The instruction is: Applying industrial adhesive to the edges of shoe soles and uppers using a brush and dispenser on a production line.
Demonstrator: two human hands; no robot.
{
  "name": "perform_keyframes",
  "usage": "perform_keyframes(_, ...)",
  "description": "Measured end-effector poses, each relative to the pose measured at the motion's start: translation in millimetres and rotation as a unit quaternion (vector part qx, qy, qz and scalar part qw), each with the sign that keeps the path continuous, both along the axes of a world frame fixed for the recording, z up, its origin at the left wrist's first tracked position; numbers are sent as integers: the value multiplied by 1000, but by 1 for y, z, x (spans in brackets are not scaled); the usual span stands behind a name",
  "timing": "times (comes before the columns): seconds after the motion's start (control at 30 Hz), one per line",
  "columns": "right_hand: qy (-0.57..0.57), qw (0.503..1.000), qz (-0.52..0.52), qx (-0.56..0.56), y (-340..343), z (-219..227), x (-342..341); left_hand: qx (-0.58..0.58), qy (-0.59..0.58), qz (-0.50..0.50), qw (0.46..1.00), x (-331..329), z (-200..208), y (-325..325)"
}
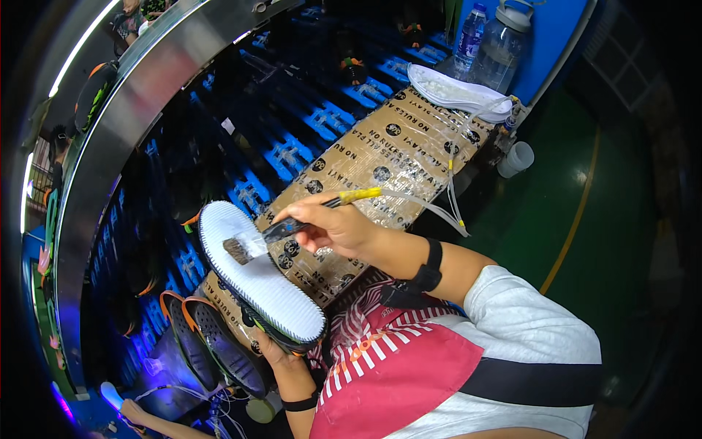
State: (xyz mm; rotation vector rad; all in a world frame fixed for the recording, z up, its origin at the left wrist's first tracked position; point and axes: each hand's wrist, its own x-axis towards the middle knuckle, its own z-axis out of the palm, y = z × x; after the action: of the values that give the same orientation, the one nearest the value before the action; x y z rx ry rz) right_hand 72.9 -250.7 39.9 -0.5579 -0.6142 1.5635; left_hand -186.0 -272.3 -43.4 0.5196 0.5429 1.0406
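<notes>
A shoe is held with its white, ridge-edged sole facing up; a dark upper with a bit of green shows at its lower edge. My left hand grips it from below at the near end, its fingers partly hidden behind the shoe. In my right hand is a brush, its black handle pinched between my fingers. The brush's brown bristles rest on the middle of the sole. From the handle's yellow-wrapped end a clear tube runs off to the right.
Below my hands lies a bench covered with printed cardboard. At its far end are a white sole, a bottle, a large jug and a white cup. Blue racks fill the line beyond. Dark clogs stand left; another person's hand is lower left.
</notes>
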Motion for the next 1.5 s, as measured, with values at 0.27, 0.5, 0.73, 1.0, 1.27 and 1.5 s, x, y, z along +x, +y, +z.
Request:
perform_keyframes(0.27, 72, 995, -12, -63, -8, -23, -28, -39, 27, 38, 998, 2, -14, 2)
perform_keyframes(0.5, 67, 990, -65, -105, -20, -30, -14, -22, 1, -16, 1000, 19, 16, 10)
perform_keyframes(0.73, 16, 974, -217, -58, -53, -21, 62, 70, 209, 81, 972, 46, 41, 85)
perform_keyframes(1.0, -17, 931, -361, -53, -97, -4, 139, 410, 461, 74, 783, 161, 98, 220)
perform_keyframes(1.27, -62, 930, -355, -75, -117, 2, 164, 409, 785, 9, 466, 260, 88, 309)
perform_keyframes(1.5, -46, 914, -390, -100, -120, -10, 180, 416, 828, -43, 374, 315, 60, 314)
